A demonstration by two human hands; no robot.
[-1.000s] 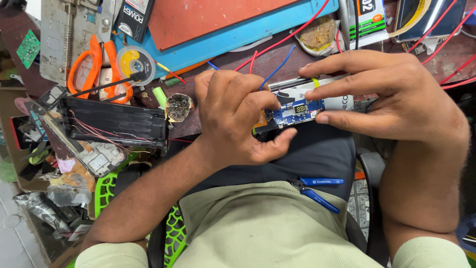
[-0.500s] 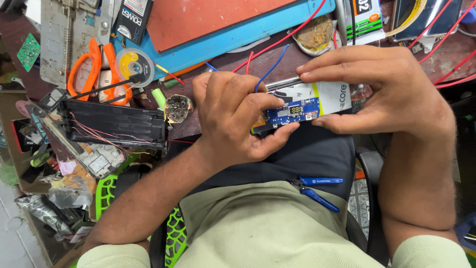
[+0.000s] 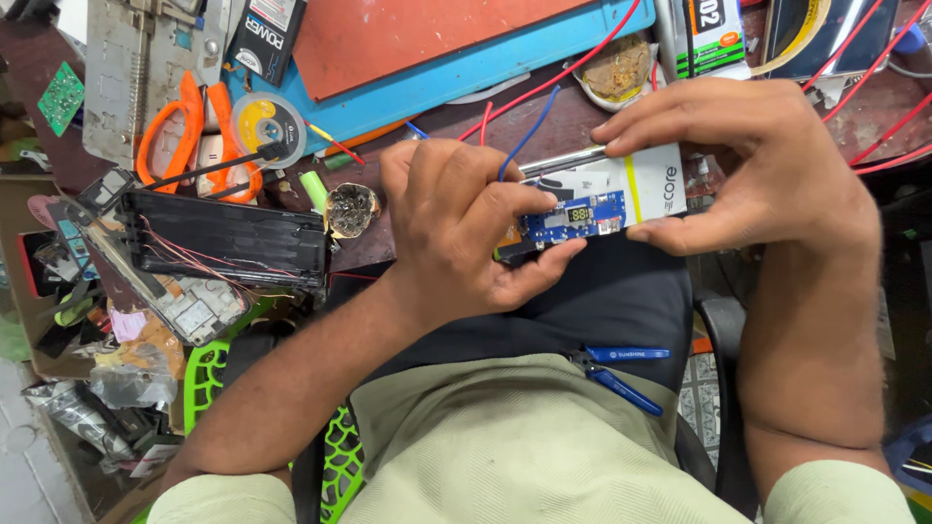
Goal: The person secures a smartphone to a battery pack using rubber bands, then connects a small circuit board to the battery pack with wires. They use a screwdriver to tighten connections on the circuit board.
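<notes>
Left grip: my left hand (image 3: 456, 228) is closed around the near end of the blue circuit board (image 3: 571, 219), thumb beneath, fingers curled over the top edge.
Right grip: my right hand (image 3: 748, 170) pinches the white casing (image 3: 636, 184), thumb along the lower edge, fingers spread over the upper edge.
Board: it sits against the casing's front face, small lit display facing me, held above my lap at about 1 o'clock from centre of view.
Wires: a blue wire (image 3: 529, 136) rises from between my left fingers toward 12 o'clock; red wires (image 3: 582, 63) cross the desk (image 3: 544, 116) behind it.
Lap: blue-handled cutters (image 3: 621, 374) lie on my shirt at 5 o'clock, well apart from both hands.
Desk, 9 o'clock: an open black battery case (image 3: 228, 238) with thin wires inside lies flat.
Desk, 10 o'clock: orange-handled scissors (image 3: 175, 131) lie just beside a yellow tape roll (image 3: 267, 121).
Desk, 12 o'clock: a blue mat (image 3: 466, 78) carries an orange-red pad (image 3: 427, 34).
</notes>
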